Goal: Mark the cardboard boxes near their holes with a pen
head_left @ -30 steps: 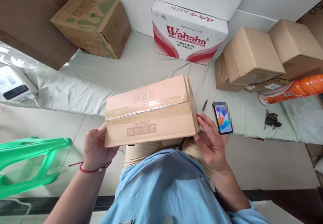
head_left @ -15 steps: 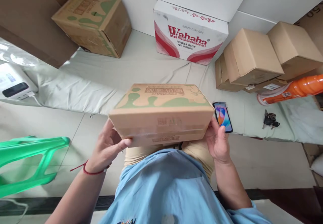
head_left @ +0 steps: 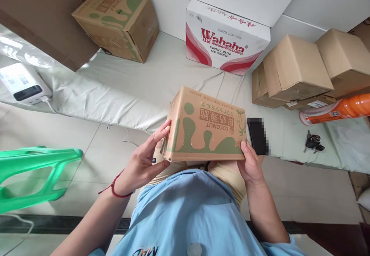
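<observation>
Between my two hands is a brown cardboard box (head_left: 206,127) with green splash shapes and upside-down "COCONUT" print, its broad printed face turned up toward me. My left hand (head_left: 148,159) grips its left end, fingers along the side and thumb near the lower corner. The right hand (head_left: 251,161) holds the lower right corner, thumb on the printed face and the other fingers mostly hidden. Just right of the box lies a phone (head_left: 257,136), dark-screened and partly blurred out, on the pale cloth. The box is held over my lap at the cloth-covered surface's near edge.
A similar coconut box (head_left: 118,21) and a white Wahaha carton (head_left: 227,36) stand at the back. Plain cardboard boxes (head_left: 300,65), an orange bottle (head_left: 338,109) and keys (head_left: 313,141) are on the right. A white power bank (head_left: 24,84) and green stool (head_left: 37,175) are left.
The box has been turned so that its printed broad face shows instead of the taped side. My left hand has moved right and up with it. The phone screen has gone dark.
</observation>
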The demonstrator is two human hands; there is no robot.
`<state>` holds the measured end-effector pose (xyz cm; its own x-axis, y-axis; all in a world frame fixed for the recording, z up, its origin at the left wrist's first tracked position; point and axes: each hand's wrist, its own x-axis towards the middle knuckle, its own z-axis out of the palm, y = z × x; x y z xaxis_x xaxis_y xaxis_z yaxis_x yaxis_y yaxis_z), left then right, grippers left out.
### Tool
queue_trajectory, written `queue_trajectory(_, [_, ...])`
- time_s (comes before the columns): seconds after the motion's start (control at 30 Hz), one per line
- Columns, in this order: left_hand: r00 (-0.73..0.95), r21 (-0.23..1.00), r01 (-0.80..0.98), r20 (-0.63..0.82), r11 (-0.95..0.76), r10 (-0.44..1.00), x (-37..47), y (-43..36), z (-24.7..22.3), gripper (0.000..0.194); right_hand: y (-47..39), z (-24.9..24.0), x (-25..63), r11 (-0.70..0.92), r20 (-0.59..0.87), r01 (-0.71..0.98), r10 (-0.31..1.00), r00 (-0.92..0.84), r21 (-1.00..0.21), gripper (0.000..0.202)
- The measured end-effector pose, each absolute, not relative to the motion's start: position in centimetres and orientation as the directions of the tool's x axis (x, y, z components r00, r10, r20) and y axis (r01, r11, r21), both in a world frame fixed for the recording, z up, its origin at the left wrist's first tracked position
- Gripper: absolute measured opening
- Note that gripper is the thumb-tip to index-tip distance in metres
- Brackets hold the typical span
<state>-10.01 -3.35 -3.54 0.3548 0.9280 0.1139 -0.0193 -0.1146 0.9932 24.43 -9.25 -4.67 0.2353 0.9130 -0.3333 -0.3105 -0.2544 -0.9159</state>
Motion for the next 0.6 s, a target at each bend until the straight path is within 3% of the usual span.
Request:
queue_trajectory(0.2, [0.444, 0.995, -0.049, 0.101, -0.088, 0.891, -10.4, -3.3, -1.9, 0.091, -9.3, -5.0, 24.6, -0.242, -0.320, -0.303, 0.915, 0.245, -0.922, 0.063])
queue_trajectory(0.37, [0.446, 0.992, -0.128, 0.065, -0.008, 0.892, -9.9, -3.0, -1.1, 0.080, -9.5, -5.3, 24.6, -0.231, -0.322, -0.332, 0.913, 0.250, -0.915, 0.059])
queue_trajectory(0.6, [0.183, 0.957, -0.291, 0.068, -0.012, 0.981, -7.6, -4.9, 0.0, 0.072, -9.8, -6.4, 25.3, -0.231, -0.359, -0.384, 0.882, 0.305, -0.894, 0.058])
